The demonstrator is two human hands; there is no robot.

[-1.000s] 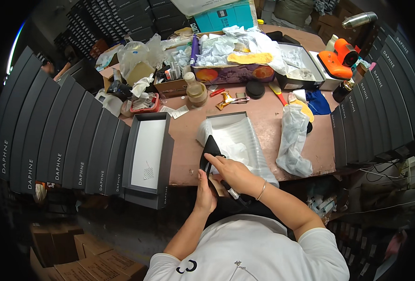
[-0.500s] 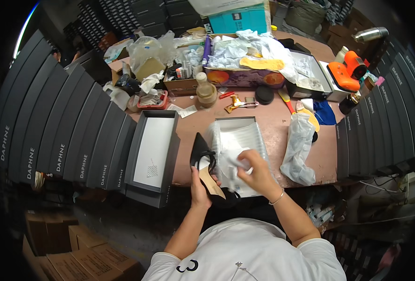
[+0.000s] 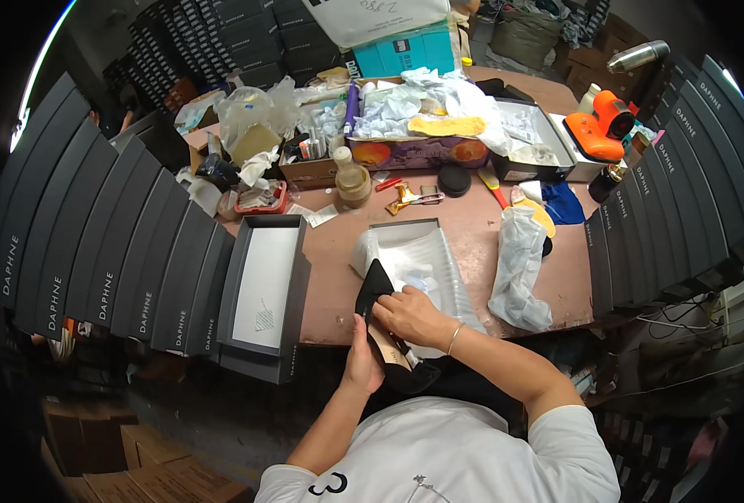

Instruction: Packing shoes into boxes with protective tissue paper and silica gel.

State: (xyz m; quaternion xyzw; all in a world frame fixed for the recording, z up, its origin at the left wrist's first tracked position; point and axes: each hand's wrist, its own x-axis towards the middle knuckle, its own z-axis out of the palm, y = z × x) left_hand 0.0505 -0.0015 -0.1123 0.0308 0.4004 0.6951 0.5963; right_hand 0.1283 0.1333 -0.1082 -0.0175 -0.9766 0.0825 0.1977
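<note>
1. our left hand (image 3: 362,362) grips a black high-heeled shoe (image 3: 386,329) from below, fingers wrapped tight around its left side near the edge of the table.
2. our right hand (image 3: 411,314) lies on the upper side of the same shoe, fingers pressed down against it and curled about its top edge; a thin bracelet (image 3: 454,338) circles that wrist.
3. the shoe is held tilted, its pointed toe up and away from us, its tan inner sole facing us, its heel end low over our lap, just off the table's near edge.
4. directly behind the shoe's toe lies an open shoe box (image 3: 422,251) lined with white tissue paper, touching or nearly touching the toe; we cannot tell which.
5. left of our hands stands a dark box lid (image 3: 265,295), open side up, with a white inner face, overhanging the near edge of the brown table (image 3: 338,260).
6. right of the open box lies a crumpled clear plastic bag (image 3: 519,268).
7. farther back, well apart from the grip: a roll of tape (image 3: 354,186), a round black tin (image 3: 453,179), an orange handheld device (image 3: 603,126) and a teal carton (image 3: 405,52).
8. rows of dark shoe boxes (image 3: 104,251) stand on end along both sides of the table.
</note>
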